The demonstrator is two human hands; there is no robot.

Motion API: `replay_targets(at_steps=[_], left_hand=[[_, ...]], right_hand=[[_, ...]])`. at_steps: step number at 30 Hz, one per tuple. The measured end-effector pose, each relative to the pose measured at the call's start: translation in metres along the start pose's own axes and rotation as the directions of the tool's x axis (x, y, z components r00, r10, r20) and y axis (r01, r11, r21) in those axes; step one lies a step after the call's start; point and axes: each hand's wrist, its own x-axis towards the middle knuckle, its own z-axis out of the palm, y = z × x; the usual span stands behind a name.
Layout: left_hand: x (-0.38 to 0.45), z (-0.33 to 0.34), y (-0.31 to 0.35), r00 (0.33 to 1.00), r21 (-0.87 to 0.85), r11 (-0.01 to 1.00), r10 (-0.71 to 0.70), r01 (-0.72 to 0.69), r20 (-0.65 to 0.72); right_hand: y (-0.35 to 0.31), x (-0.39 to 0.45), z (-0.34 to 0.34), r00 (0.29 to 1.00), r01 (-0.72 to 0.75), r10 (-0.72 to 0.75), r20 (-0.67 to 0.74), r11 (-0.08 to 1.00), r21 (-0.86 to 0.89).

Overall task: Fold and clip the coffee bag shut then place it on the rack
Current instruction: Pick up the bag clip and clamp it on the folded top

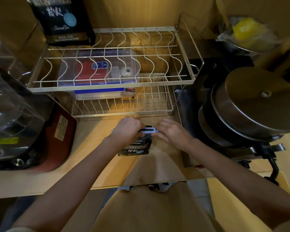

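A small black coffee bag [135, 148] with white lettering stands on the wooden counter in front of the rack. Across its folded top lies a pale blue-white clip [150, 130]. My left hand [128, 127] grips the left end of the clip and the bag's top. My right hand [170, 131] pinches the clip's right end. The white two-tier wire rack [110, 84] stands just behind the hands.
A large black coffee bag [62, 22] stands on the rack's top left corner. A clear plastic box [97, 71] sits under the upper tier. A red-and-black appliance [54, 139] stands left, and stacked steel pots [251, 108] stand right. The counter edge [107, 186] runs near my body.
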Motion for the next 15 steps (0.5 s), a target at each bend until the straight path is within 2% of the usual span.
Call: replay_targets(at_steps=[5, 10, 15], left_hand=[[-0.0004, -0.0012, -0.0016, 1.0, -0.003, 1.0, 0.013, -0.013, -0.002], [0.0006, -0.0008, -0.0019, 1.0, -0.045, 0.999, -0.014, 0.014, 0.0], [0.0016, 0.0005, -0.0036, 1.0, -0.058, 0.998, -0.011, 0.01, -0.02]], right_hand=[[0.0044, 0.0032, 0.0004, 0.999, -0.03, 0.028, 0.029, 0.997, 0.071], [0.0033, 0.0041, 0.0013, 0.991, -0.133, 0.12, 0.064, 0.958, 0.256], [0.0033, 0.0046, 0.002, 0.984, -0.173, 0.151, 0.099, 0.942, 0.286]])
